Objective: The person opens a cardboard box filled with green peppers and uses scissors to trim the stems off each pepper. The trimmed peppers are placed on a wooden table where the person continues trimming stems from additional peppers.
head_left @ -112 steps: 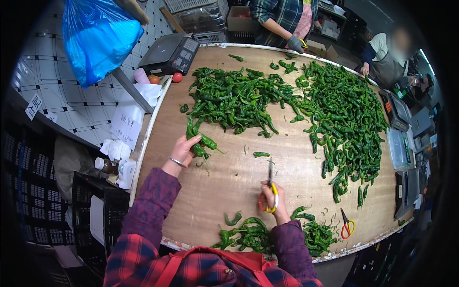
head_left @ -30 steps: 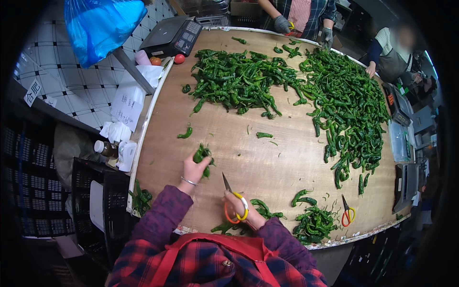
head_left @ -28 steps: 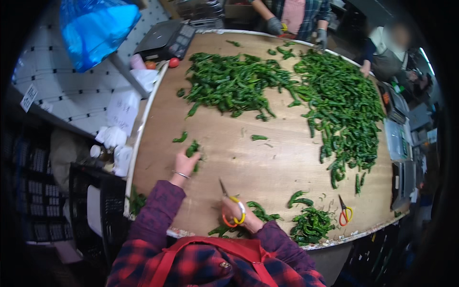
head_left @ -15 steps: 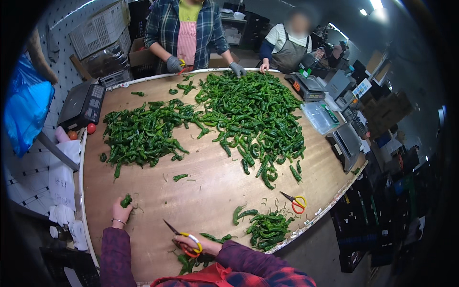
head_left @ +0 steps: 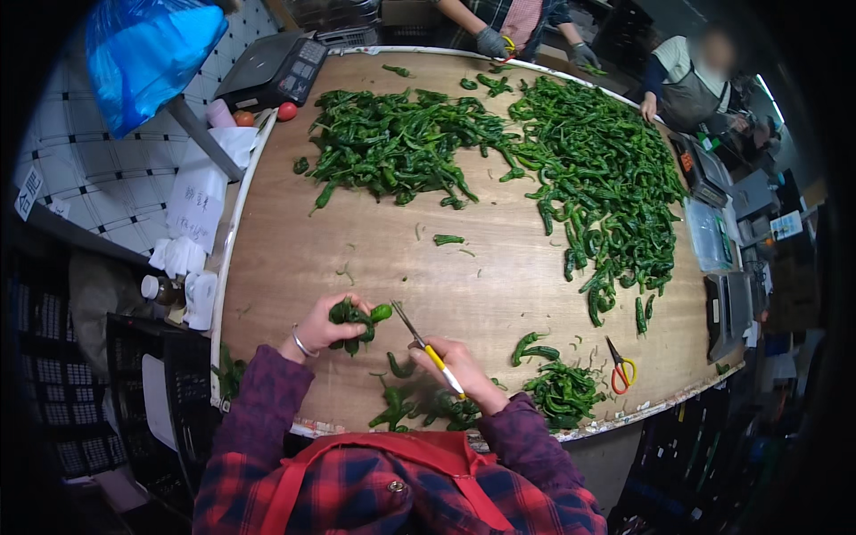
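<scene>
My left hand is closed around a small bunch of green peppers, their ends poking out past the fingers. Close by on the right, my right hand grips scissors with yellow-and-white handles. Their blades point up and left toward the bunch, and look nearly closed. Below the hands, loose green peppers lie by the near edge of the wooden table. A neat pile of peppers sits right of my right hand, and a second pair of scissors rests beside it.
Farther off lie a broad pepper heap and a larger one. Scales stand at the far left, near a red tomato. Across the table, a co-worker's gloved hand holds scissors; another person's hand touches the edge.
My view has swung left. My left hand has come in from the table's left side, bringing peppers close to the scissors. The right hand keeps its grip, with the scissors turned.
</scene>
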`<control>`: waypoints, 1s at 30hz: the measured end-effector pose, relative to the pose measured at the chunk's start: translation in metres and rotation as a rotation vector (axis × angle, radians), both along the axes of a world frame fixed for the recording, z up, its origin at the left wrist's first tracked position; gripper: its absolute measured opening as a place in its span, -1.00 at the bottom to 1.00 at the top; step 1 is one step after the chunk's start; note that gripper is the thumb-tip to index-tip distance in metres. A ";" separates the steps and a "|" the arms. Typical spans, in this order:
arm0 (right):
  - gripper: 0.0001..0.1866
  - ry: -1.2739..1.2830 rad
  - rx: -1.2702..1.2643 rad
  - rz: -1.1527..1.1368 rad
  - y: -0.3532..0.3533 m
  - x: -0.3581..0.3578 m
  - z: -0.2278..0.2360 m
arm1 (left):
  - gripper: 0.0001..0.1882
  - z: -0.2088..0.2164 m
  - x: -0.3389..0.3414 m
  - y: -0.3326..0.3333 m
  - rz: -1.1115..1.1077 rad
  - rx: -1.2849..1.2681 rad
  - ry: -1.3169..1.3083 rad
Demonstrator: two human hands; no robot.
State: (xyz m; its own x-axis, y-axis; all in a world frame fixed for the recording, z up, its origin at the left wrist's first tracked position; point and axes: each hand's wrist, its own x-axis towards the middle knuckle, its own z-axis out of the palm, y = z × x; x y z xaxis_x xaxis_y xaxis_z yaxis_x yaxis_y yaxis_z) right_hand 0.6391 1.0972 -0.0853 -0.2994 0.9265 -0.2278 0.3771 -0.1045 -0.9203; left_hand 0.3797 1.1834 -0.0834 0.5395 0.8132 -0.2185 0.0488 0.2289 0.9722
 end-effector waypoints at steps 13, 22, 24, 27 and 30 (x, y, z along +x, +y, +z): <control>-0.61 0.029 0.016 -0.033 -0.011 0.018 -0.028 | -0.77 -0.024 0.028 -0.019 -0.014 -0.145 -0.076; -0.54 0.262 -0.534 -0.330 -0.059 0.038 -0.073 | -0.77 -0.058 0.103 0.028 0.294 -0.532 0.016; -0.54 0.269 -0.581 -0.341 -0.057 0.037 -0.074 | -0.59 -0.035 0.167 0.032 0.169 -0.508 -0.226; -0.59 0.234 -0.518 -0.273 -0.052 0.033 -0.082 | -0.11 0.000 0.235 0.025 0.007 -0.035 -0.120; -0.64 0.288 -0.445 -0.310 -0.036 0.052 -0.063 | -0.11 -0.014 0.226 0.041 -0.037 0.403 0.201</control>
State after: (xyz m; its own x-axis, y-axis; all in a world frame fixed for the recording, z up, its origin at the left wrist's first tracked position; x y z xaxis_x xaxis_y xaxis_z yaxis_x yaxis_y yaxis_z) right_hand 0.6912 1.0609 -0.1480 -0.1384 0.8148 -0.5629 0.0108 -0.5671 -0.8236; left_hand 0.6062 1.2245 -0.0978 0.5489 0.8358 0.0078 0.2472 -0.1712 0.9537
